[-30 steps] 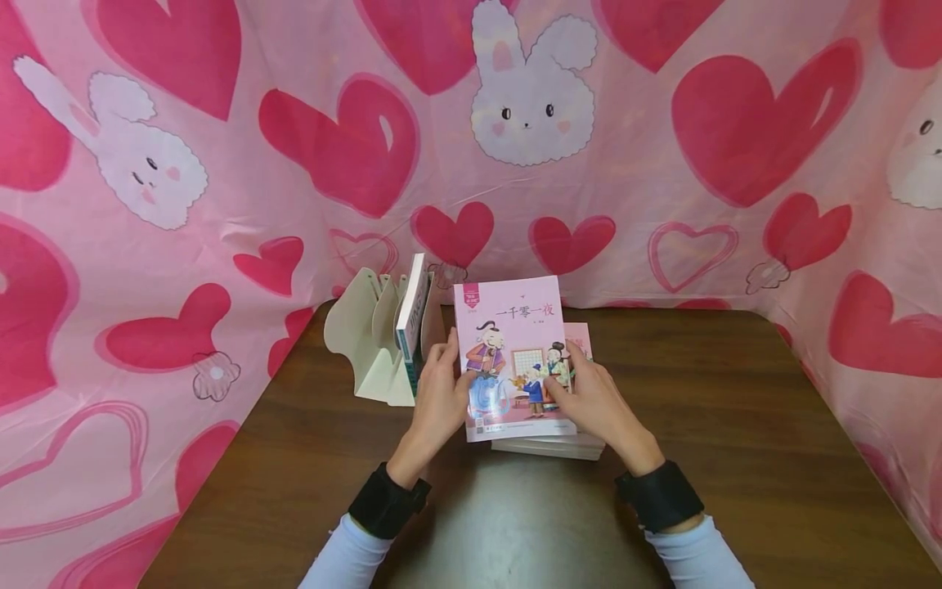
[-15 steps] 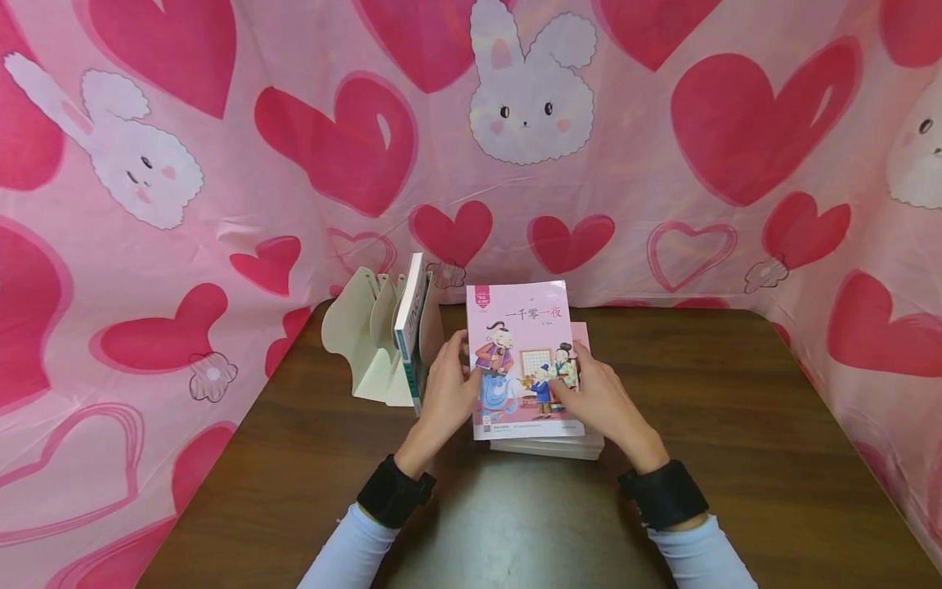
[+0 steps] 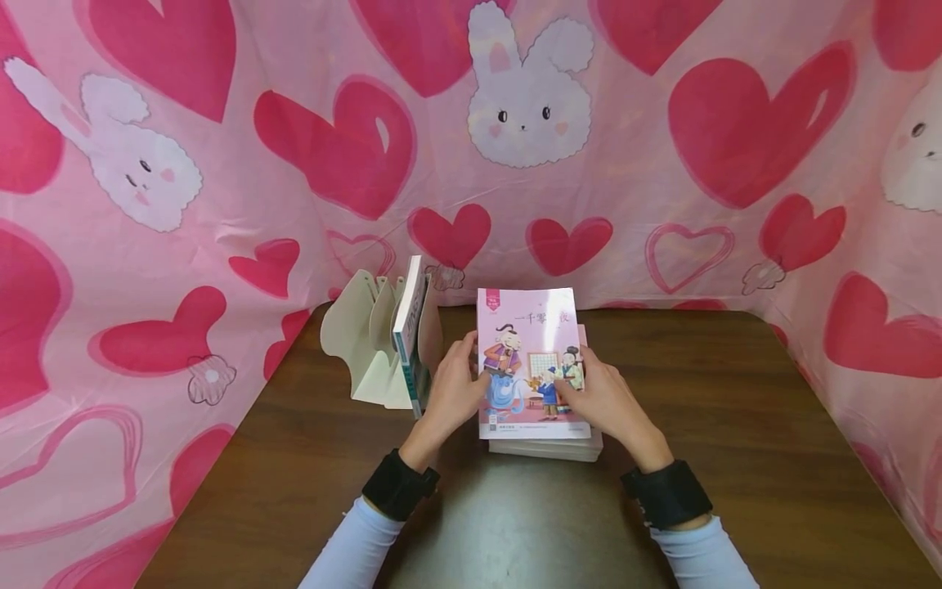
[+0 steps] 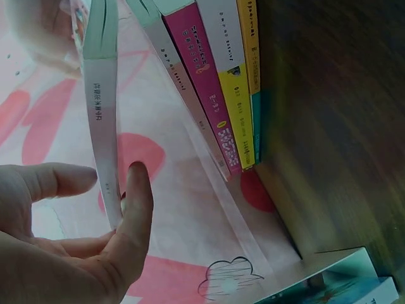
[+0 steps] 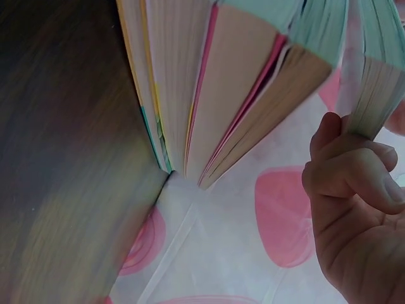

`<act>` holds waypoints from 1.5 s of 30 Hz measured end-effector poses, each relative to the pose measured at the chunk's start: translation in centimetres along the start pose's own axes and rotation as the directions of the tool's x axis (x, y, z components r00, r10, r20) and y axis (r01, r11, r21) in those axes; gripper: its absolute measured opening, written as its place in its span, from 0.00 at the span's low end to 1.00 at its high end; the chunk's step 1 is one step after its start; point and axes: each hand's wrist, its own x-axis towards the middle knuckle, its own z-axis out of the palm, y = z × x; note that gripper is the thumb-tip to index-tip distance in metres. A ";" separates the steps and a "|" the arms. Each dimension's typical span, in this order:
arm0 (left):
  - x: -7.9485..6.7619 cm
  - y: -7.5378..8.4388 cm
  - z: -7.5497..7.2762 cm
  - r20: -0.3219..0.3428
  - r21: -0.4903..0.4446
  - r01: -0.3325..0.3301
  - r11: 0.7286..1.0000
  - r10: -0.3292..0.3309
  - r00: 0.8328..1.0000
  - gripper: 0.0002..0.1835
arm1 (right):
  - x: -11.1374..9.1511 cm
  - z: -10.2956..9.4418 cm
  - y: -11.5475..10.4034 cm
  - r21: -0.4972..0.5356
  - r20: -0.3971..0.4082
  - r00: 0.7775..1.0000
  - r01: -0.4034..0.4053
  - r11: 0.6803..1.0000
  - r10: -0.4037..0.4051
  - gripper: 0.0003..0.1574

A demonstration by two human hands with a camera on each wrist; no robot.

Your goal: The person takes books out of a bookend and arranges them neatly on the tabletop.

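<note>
A pink picture-covered book (image 3: 531,360) is held between both hands above a stack of books (image 3: 546,449), cover facing up. My left hand (image 3: 458,391) grips its left edge, thumb on the cover and fingers beneath. On the opposite edge, my right hand (image 3: 607,401) pinches it with the thumb over the cover. In the left wrist view the spine (image 4: 103,120) of the held book stands apart from the stacked books (image 4: 212,82). The right wrist view shows the held book's page edges (image 5: 378,88) beside the curled fingers (image 5: 351,161).
Left of the stack stands a cream bookend rack (image 3: 361,339) with a white-and-teal book (image 3: 410,319) upright in it. Everything rests on a dark wooden table (image 3: 736,442). Behind hangs a pink curtain (image 3: 625,180) with hearts and rabbits.
Both hands have shifted the pink book slightly right, so it lies more squarely over the stack. The grip on it stays the same.
</note>
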 end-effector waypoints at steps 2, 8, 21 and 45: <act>0.0 -0.1 0.1 0.016 0.009 0.008 1.000 -0.008 1.000 0.35 | -0.1 0.0 0.1 0.008 0.015 1.000 -0.016 1.000 0.015 0.49; 0.4 -0.4 0.5 0.065 0.000 -0.007 1.000 0.007 0.998 0.36 | -0.1 0.0 0.4 -0.007 0.030 0.999 -0.041 0.999 0.041 0.50; 1.5 -0.4 1.7 0.127 0.010 0.020 1.000 -0.021 0.992 0.39 | 0.3 -0.4 1.2 -0.035 0.032 0.997 -0.065 0.997 0.067 0.51; 1.9 -0.9 3.4 0.167 0.061 0.071 0.996 -0.080 0.983 0.36 | 0.6 -0.5 1.8 -0.047 0.050 0.992 -0.112 0.993 0.114 0.51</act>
